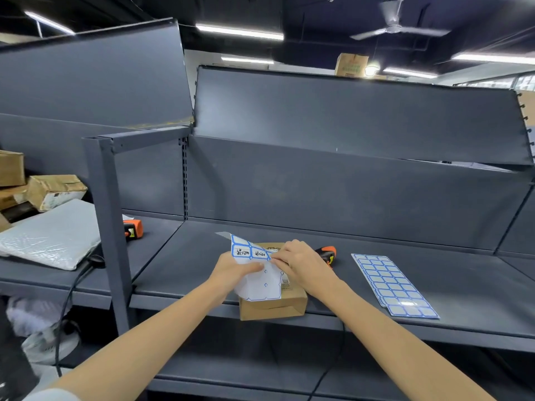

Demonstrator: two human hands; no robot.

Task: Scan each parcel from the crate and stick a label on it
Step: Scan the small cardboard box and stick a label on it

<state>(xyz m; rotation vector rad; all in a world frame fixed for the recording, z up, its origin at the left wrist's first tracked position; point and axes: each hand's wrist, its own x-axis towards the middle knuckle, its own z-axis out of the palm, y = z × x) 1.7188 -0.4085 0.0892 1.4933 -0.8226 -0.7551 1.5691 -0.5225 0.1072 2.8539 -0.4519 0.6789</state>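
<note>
scanner [326, 254] behind right hand [301, 263], parcel [273, 306] top covered

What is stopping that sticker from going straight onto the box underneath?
Nothing visible. The right hand pinches a label on the sheet that the left hand holds directly over the cardboard parcel.

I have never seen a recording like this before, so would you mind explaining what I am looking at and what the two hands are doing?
There is no machine here: a person wears a camera on the head, which looks forward and down at their own bare arms. They stand at a dark grey metal shelf. On it sits a small brown cardboard parcel, jutting over the front edge. The left hand holds a partly used white sheet of blue-bordered labels above the parcel, while the right hand pinches a label at its top edge. To the right lies a full sheet of blue-bordered labels. An orange and black handheld scanner lies behind the right hand.
</note>
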